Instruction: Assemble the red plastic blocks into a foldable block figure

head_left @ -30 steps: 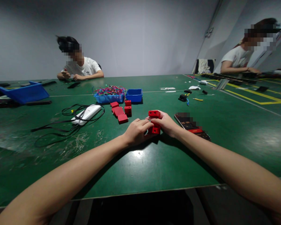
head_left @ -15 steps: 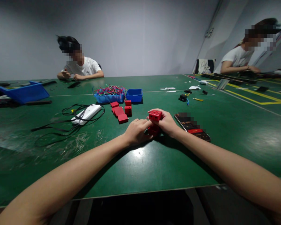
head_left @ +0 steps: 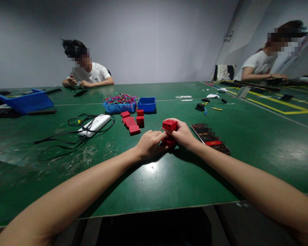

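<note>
Both my hands meet at the middle of the green table (head_left: pixel 169 177). My right hand (head_left: pixel 183 134) grips a red plastic block (head_left: pixel 169 124) with holes in its face, held a little above the tabletop. My left hand (head_left: pixel 150 144) has its fingers curled on a second red piece (head_left: pixel 169 140) just below that block; most of this piece is hidden by my fingers. Several more red blocks (head_left: pixel 132 121) lie loose on the table to the left, beyond my left hand.
A blue tray of coloured wires (head_left: pixel 120 102) and a smaller blue tray (head_left: pixel 147 104) stand behind the blocks. A white device with black cables (head_left: pixel 94 124) lies left, a phone (head_left: pixel 209 138) right. Two other people sit at the far left and far right.
My right hand has tilted and turned the upper red block slightly. My left hand has shifted a little over the lower piece, which is now more covered. Both arms stay in place.
</note>
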A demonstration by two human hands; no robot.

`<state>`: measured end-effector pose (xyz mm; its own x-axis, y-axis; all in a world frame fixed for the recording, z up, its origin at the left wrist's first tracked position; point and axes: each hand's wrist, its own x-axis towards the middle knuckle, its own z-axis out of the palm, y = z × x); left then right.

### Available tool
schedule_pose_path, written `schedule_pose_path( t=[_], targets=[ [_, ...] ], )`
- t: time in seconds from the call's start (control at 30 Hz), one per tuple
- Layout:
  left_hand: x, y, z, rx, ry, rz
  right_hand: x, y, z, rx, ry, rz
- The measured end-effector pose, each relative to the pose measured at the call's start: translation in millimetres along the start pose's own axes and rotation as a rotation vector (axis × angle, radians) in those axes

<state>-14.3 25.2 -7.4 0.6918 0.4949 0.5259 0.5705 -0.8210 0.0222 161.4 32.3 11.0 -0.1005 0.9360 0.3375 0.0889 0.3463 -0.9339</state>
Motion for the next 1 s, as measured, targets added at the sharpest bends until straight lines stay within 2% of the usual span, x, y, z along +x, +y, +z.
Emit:
schedule_pose_path(
  t=[0.13, 0.33, 0.5, 0.67, 0.83, 1.0],
  targets=[
    [-0.9, -0.6, 0.3, -0.014, 0.033, 0.014, 0.3, 0.2, 0.3, 0.046, 0.036, 0.088],
    [-0.4, 0.5, -1.6, -0.033, 0.026, 0.010, -1.1, -2.0, 0.6, 0.091, 0.012, 0.161],
    [-0.2, 1.6, -1.5, -0.030, 0.097, 0.008, -1.7, -4.8, 0.9, 0.149, -0.006, 0.211],
    [-0.3, 0.6, -0.2, 0.014, 0.146, 0.058, -1.8, -5.3, 1.5, 0.134, -0.034, 0.236],
    [-0.9, -0.6, 0.4, 0.020, 0.128, 0.059, -2.0, -4.9, 1.7, 0.081, -0.020, 0.221],
    [-1.6, -0.3, -0.5, 0.012, 0.167, 0.062, -1.6, -6.3, 1.8, 0.062, -0.009, 0.252]
  ],
)
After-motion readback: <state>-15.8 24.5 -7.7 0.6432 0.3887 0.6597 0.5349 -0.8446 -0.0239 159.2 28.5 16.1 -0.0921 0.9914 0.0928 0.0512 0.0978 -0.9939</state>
